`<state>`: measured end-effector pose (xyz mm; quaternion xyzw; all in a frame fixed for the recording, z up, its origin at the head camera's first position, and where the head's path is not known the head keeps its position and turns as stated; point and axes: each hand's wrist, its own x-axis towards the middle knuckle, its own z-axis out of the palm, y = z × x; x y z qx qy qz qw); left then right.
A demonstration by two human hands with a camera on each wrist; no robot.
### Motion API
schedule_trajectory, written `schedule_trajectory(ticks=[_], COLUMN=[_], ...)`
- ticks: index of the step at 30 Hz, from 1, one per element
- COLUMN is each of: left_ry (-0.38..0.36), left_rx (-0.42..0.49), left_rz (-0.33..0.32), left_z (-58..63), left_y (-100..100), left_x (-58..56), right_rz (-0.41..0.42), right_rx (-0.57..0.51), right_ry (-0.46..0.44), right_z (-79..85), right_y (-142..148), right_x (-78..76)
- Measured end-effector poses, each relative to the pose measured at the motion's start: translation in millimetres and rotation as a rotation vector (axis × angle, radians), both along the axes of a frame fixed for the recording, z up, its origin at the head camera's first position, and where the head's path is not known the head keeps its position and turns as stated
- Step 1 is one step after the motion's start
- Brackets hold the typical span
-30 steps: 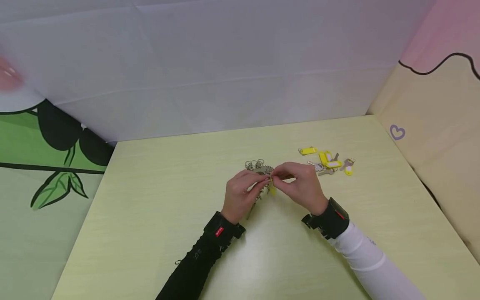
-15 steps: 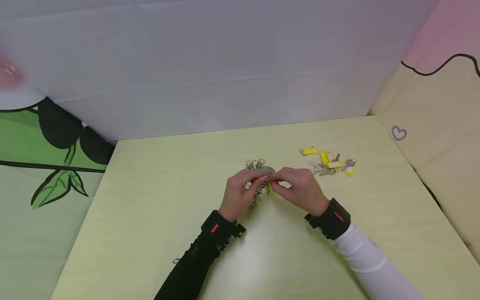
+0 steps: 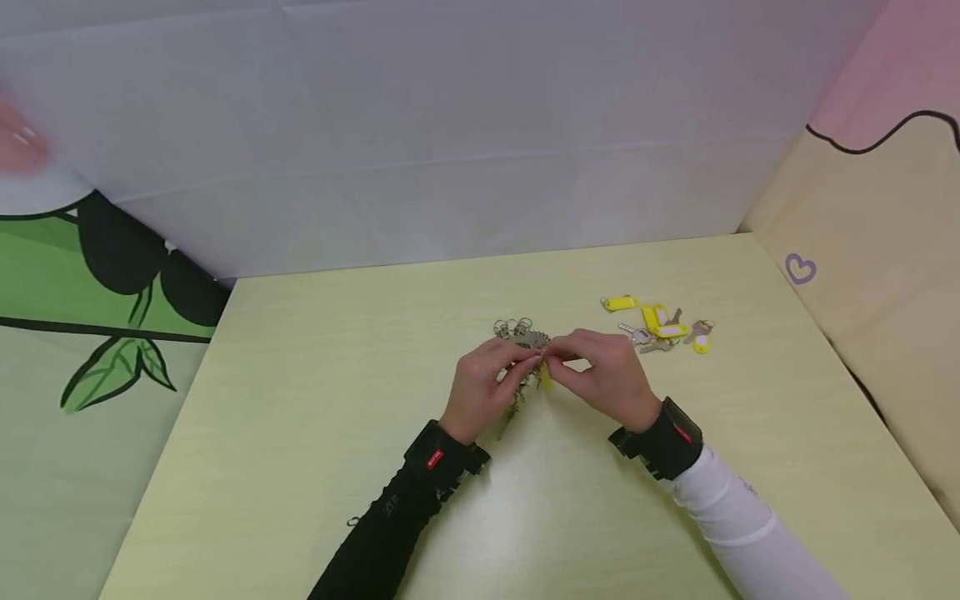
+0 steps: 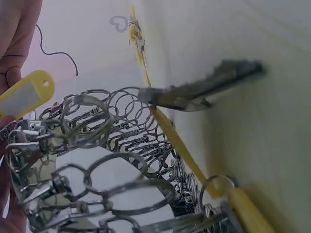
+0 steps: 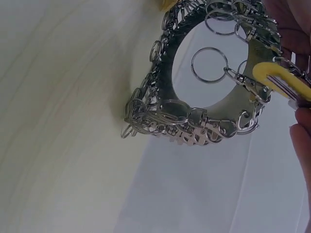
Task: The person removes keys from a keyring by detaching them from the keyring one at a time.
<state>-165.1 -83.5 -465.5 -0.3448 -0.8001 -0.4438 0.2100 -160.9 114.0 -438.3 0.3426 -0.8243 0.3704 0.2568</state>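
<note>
Between my two hands is a large metal key ring (image 3: pixel 532 339), set all round with snap hooks and small split rings. In the head view, the fingertips of my left hand (image 3: pixel 477 387) pinch at its near right edge. My right hand (image 3: pixel 600 375) pinches at the same spot, where a yellow key tag (image 3: pixel 546 379) hangs. The tag (image 5: pixel 274 77) lies by the fingertips in the right wrist view, and its white label (image 4: pixel 22 99) shows in the left wrist view. Fingers hide the exact hook being handled. A blurred key (image 4: pixel 204 90) hangs from the large ring.
At the table's back right lies a loose group of yellow key tags (image 3: pixel 671 331) and silver keys (image 3: pixel 633 333). One tag (image 3: pixel 621 303) lies slightly apart behind them. The pale table (image 3: pixel 337 375) meets a white cloth wall (image 3: pixel 465 200) at the back.
Both hands stay at the same spot on the large key ring. The right hand's fingers dipped slightly and rose again, and the yellow tag shifted a little under the fingertips.
</note>
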Motion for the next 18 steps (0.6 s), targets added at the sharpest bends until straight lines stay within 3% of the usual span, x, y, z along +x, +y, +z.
schedule_trajectory(ticks=[6, 13, 18], left_ry=[0.108, 0.375, 0.412], left_rx=[-0.036, -0.096, -0.07], left_rz=[0.031, 0.114, 0.138], left_z=[-0.1, 0.9, 0.1], left_y=[-0.2, 1.1, 2.8], left_x=[0.4, 0.1, 0.3], right_rz=[-0.058, -0.045, -0.016], right_rx=[-0.047, -0.045, -0.043], right_ry=[0.01, 0.17, 0.253], right_z=[0.0, -0.7, 0.9], right_y=[-0.9, -3.4, -4.8], right_x=[0.3, 2.0, 4.0])
